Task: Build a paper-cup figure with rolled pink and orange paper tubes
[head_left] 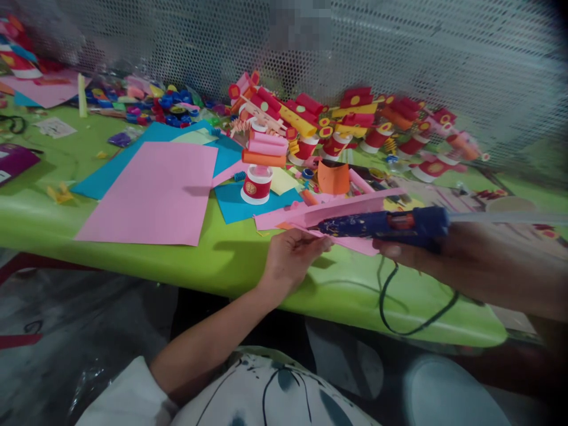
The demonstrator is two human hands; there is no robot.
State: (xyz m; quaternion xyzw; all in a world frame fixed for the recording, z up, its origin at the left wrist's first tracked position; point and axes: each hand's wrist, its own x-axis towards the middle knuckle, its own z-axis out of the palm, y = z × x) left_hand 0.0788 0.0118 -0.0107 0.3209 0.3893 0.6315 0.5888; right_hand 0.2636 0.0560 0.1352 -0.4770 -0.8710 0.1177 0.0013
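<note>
Near the table's front edge, my left hand point(293, 251) pinches the edge of a folded pink paper point(355, 205). A dark blue hot glue gun point(377, 226) is gripped in my right hand point(426, 260), partly blurred. Its nozzle points left and meets the pink paper close to my left fingertips; whether glue is coming out cannot be made out. A clear glue stick point(501, 217) sticks out of the gun's back, and its black cord point(388, 307) loops down over the table edge. Just behind stands a red and white paper cup point(257, 184) topped with pink and orange paper rolls point(266, 149).
A large pink sheet point(155, 192) lies over blue paper point(110, 163) on the left of the green table point(186, 260). Several cup-and-roll paper models point(306, 148) line the perforated metal panel point(199, 47). Small colourful pieces point(173, 106) are heaped at the back left. A white stool point(448, 393) is below right.
</note>
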